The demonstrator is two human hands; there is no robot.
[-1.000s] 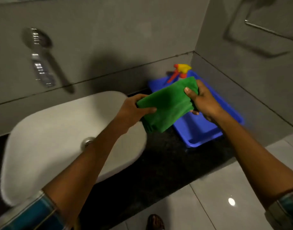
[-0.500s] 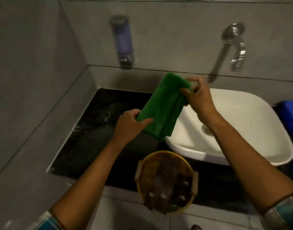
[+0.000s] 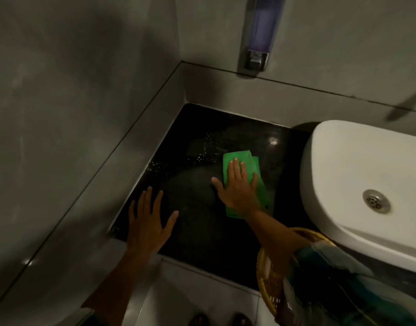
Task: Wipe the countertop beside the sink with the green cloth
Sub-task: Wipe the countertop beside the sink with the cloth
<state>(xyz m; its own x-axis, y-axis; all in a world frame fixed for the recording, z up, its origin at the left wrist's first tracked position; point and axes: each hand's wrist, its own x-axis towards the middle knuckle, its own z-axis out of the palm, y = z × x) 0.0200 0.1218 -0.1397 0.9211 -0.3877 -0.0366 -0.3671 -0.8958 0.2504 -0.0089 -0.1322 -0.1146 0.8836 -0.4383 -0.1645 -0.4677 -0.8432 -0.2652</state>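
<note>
The folded green cloth (image 3: pixel 235 158) lies flat on the black countertop (image 3: pixel 195 231), just left of the white sink (image 3: pixel 343 165). My right hand (image 3: pixel 240 187) presses down on the cloth with fingers spread, palm covering its middle. My left hand (image 3: pixel 148 222) rests flat on the countertop's front left corner, fingers apart, holding nothing. Water droplets (image 3: pixel 202 149) glisten on the counter beyond the cloth, toward the wall corner.
A soap dispenser (image 3: pixel 261 34) hangs on the back wall. A woven basket (image 3: pixel 270 278) sits below the counter's front edge, partly hidden by my right sleeve. Grey tiled walls close the counter at left and back. The sink drain (image 3: pixel 376 200) is at right.
The view swung left from the tray side to the counter left of the sink. The cloth, held up in both hands before, now lies on the counter under my right hand; my left hand let go.
</note>
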